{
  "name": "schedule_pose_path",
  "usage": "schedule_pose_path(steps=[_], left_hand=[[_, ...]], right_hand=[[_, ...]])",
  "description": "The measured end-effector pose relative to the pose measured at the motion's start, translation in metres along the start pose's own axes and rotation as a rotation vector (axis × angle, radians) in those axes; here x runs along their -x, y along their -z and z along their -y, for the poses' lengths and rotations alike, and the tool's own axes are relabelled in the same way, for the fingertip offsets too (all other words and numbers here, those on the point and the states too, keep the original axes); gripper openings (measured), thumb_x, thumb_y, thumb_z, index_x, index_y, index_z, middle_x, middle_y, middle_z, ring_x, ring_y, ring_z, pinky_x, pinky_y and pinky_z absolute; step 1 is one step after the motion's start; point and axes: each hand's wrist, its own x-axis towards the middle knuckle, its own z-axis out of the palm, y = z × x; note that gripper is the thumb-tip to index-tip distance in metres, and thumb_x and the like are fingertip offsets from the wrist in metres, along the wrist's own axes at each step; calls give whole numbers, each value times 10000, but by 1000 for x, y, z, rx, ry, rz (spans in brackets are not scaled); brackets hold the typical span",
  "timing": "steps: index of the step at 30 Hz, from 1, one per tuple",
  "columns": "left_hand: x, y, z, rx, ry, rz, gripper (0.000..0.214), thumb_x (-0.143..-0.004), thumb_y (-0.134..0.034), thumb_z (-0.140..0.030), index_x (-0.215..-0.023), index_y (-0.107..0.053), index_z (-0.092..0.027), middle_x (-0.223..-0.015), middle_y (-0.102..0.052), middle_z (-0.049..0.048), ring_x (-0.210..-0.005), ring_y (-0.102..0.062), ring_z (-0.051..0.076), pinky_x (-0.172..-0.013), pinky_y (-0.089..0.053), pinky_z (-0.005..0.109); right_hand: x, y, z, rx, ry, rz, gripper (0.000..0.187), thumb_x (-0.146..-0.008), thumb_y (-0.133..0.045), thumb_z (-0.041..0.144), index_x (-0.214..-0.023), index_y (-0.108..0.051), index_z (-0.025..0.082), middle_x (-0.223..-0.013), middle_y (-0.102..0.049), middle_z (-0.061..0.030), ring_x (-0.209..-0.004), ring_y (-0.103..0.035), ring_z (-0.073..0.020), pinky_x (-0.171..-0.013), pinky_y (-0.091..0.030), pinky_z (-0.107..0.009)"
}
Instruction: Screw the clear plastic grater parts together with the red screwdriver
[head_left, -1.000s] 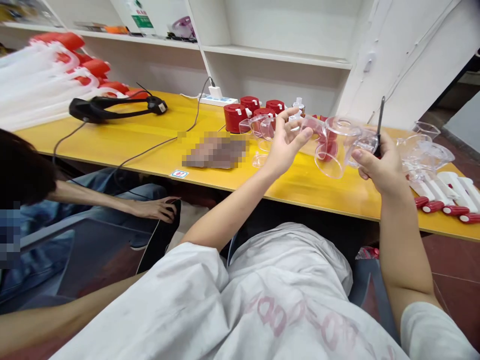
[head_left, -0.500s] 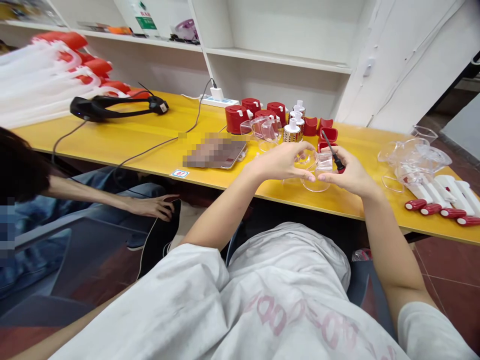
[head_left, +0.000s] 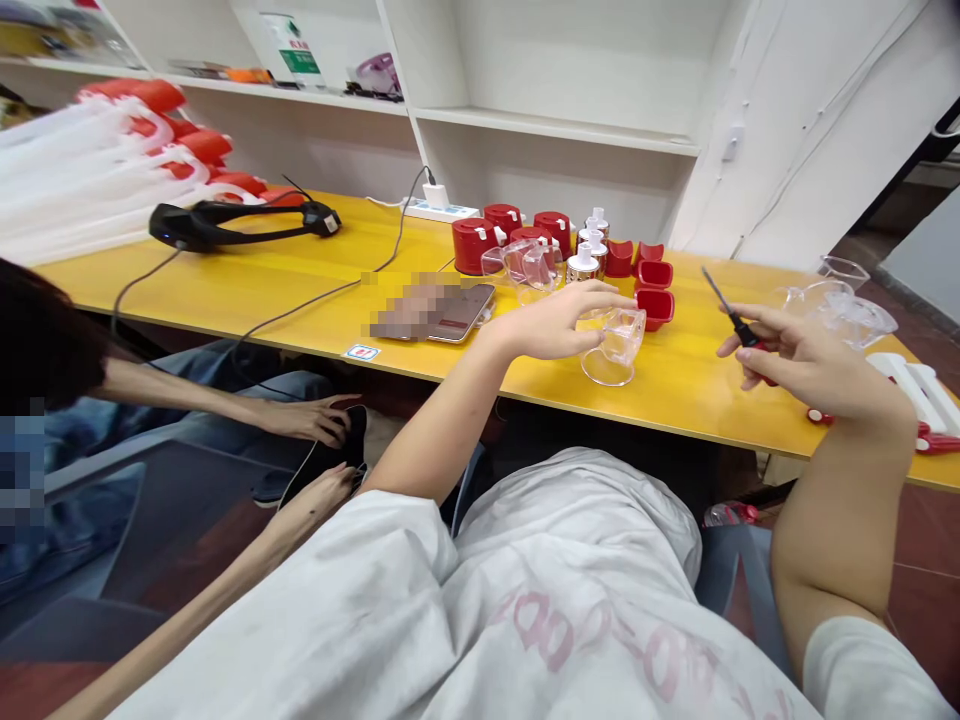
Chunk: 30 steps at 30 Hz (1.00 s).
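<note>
Along the yellow table (head_left: 675, 385), we see two red tubs (head_left: 658, 312) with their mouths toward us. Before them, the clear cup (head_left: 621, 345) sits near the front edge. Our left hand (head_left: 574, 318) half curls against the cup; we cannot tell whether it grips. Our right hand (head_left: 814, 362) closes around a screwdriver (head_left: 744, 334), well apart from the cup.

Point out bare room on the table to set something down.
Bare table lies between the clear cup and the right hand, and, crossed by a cable, between headset and phone. It is crowded behind the left hand, with red pots and drums.
</note>
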Motion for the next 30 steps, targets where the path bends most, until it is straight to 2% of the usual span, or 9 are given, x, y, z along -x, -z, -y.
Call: schedule_pose_path(steps=[3,6,7,10,13,17,21,27,30], left_hand=[[-3,-2,4,27,-21,1,771,-1009,-637,-361,-1756,-734,-197,-1837,-699,186,-1760,-634,423,-1538,-485,610],[-5,-4,7,64,-33,3,800,-897,-700,-356,-1684,-718,-215,-1809,-716,176,-1751,-633,445,-1535,-489,623],[-5,-5,8,73,-36,5,786,-891,-735,-388,-1658,-714,-218,-1799,-716,182,-1748,-630,457,-1534,-488,633],[-8,-9,7,109,-17,-3,821,-889,-885,-614,-1586,-709,-218,-1737,-725,210,-1717,-637,488,-1511,-506,651],[-11,-13,4,149,37,-38,895,-833,-975,-772,-1509,-712,-248,-1657,-752,197,-1636,-678,478,-1462,-548,653],[-12,-15,-2,130,62,-53,768,-863,-937,-683,-1462,-704,-263,-1623,-754,171,-1598,-681,451,-1446,-549,635],[-12,-19,-6,40,70,-56,743,-885,-891,-548,-1548,-718,-262,-1655,-718,166,-1626,-658,440,-1458,-541,626],[-12,-28,-19,-26,151,-73,855,-977,-909,-512,-1778,-729,-277,-1726,-653,193,-1674,-638,453,-1488,-516,642],[-13,-32,-26,-69,210,-82,915,-993,-935,-511,-1846,-703,-277,-1754,-627,206,-1652,-637,477,-1446,-548,672]], right_hand=[[17,3,13,83,-82,105,622,-1042,-903,573,-1601,-819,315,-1357,-953,-130,-825,-831,-268,-643,-754,-436],[19,-3,25,242,-104,118,567,-1062,-868,654,-1495,-882,289,-1353,-960,-158,-892,-852,-343,-532,-679,-439],[17,-7,28,302,-62,116,551,-1078,-847,650,-1479,-905,277,-1340,-961,-163,-924,-858,-358,-574,-685,-454],[7,-17,31,401,100,112,442,-1110,-789,546,-1407,-965,271,-1217,-976,-129,-973,-876,-358,-850,-719,-514],[1,-27,31,398,143,100,412,-1121,-747,467,-1416,-980,299,-1108,-980,-83,-892,-868,-332,-851,-683,-495],[1,-34,34,361,207,69,381,-1111,-751,438,-1381,-990,317,-1125,-988,-67,-924,-883,-335,-845,-669,-473],[-1,-37,36,351,228,72,413,-1123,-743,474,-1407,-983,293,-1100,-985,-67,-816,-831,-290,-852,-663,-466],[-7,-45,31,332,227,76,406,-1135,-758,509,-1416,-960,299,-1363,-989,-86,-1124,-913,-375,-999,-688,-526],[-9,-47,31,345,189,44,395,-1134,-753,528,-1361,-967,285,-1322,-988,-101,-1057,-893,-356,-938,-671,-503]])
